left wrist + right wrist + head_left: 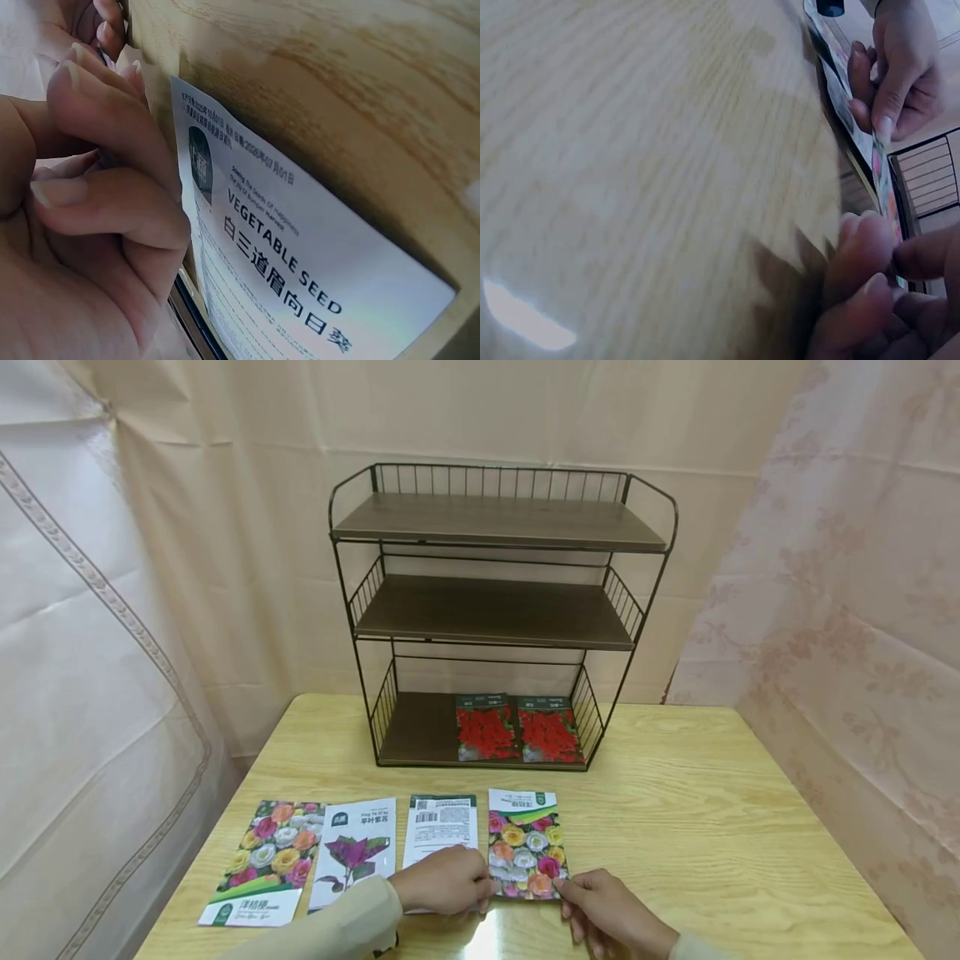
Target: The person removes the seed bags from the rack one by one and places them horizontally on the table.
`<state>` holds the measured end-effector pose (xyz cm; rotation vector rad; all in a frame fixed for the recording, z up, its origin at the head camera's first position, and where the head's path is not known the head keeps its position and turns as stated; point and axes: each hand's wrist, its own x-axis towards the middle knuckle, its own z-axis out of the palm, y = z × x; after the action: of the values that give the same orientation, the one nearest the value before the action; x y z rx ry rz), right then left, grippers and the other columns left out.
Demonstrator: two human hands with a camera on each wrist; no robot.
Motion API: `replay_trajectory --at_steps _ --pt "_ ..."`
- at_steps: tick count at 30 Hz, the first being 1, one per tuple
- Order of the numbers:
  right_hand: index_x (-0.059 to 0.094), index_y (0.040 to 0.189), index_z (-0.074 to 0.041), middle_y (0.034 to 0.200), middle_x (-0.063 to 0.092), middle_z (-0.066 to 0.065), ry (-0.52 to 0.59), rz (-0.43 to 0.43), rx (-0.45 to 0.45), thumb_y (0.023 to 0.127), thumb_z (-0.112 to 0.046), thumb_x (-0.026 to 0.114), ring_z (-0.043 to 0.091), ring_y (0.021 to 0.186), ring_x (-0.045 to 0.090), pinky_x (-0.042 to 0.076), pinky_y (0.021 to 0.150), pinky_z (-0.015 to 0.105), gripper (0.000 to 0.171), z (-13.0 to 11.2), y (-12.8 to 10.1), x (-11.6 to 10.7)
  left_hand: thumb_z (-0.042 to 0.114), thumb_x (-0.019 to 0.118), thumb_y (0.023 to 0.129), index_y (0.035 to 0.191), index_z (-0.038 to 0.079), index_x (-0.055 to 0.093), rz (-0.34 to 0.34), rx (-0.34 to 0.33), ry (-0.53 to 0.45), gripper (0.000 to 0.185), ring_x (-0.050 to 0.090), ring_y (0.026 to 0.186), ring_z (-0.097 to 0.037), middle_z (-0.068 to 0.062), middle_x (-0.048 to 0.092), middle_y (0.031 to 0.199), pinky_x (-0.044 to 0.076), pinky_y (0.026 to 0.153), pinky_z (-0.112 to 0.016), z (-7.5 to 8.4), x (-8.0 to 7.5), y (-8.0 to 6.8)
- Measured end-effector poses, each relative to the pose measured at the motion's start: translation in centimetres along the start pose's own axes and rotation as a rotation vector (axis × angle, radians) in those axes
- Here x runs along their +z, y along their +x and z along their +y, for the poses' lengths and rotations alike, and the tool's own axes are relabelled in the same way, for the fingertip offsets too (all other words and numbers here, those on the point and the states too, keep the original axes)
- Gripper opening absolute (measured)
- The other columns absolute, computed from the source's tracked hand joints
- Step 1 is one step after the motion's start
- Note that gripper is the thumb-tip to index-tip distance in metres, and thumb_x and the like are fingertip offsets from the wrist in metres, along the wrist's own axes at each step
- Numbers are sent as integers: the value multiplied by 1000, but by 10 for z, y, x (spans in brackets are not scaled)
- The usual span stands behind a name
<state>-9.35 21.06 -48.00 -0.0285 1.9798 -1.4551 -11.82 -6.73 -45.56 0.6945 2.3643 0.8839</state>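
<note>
A seed packet with multicoloured flowers (527,852) is turned with its printed title at the far end. My left hand (448,881) pinches its near left corner between thumb and finger, and my right hand (611,910) pinches the near right one. From the right wrist view, the packet's near edge spans between the left hand (909,79) and the right fingers (862,259). Under my left forearm and hand lies a white seed packet (442,827), back side up and partly covered; large "VEGETABLE SEED" lettering shows on this packet (292,255) in the left wrist view.
Farther left lie a purple-leaf packet (363,843) and another mixed-flower packet (262,860). Behind them stands a three-tier rack (495,610) with a black wire frame. Two red-flower packets, one left (486,731) and one right (550,733), lie on its bottom shelf.
</note>
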Motion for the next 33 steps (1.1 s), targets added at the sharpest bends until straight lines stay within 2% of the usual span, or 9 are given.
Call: replay_trajectory --at_steps 11,20,27,33 --pt "66 71 -6 51 56 -5 -234 -1 -29 107 -40 55 1 35 45 35 36 14 50 -3 -2 -5 25 60 105 62 17 65 -20 -8 -16 44 42 31 -4 6 55 44 38 34 -20 0 1 -3" --pt "65 71 -8 49 51 -4 -328 22 -72 107 -41 54 3 34 43 34 34 17 50 -2 -3 -10 24 60 105 62 16 66 -30 11 -70 44 40 30 -3 8 53 43 32 33 -18 -2 -2 -5" --pt "63 71 -8 53 53 -3 -322 66 -74 108 -39 53 7 41 44 35 38 19 49 -10 2 -15 24 58 106 69 14 70 -37 70 -183 40 44 35 -4 6 57 48 36 37 -20 -9 -6 -1" --pt "62 73 -7 55 55 -1 -283 92 -93 108 -42 51 9 43 44 36 39 22 51 -22 7 -22 33 55 108 84 1 73 -66 132 -406 44 42 42 -10 -1 57 56 45 49 -26 -16 -18 6"
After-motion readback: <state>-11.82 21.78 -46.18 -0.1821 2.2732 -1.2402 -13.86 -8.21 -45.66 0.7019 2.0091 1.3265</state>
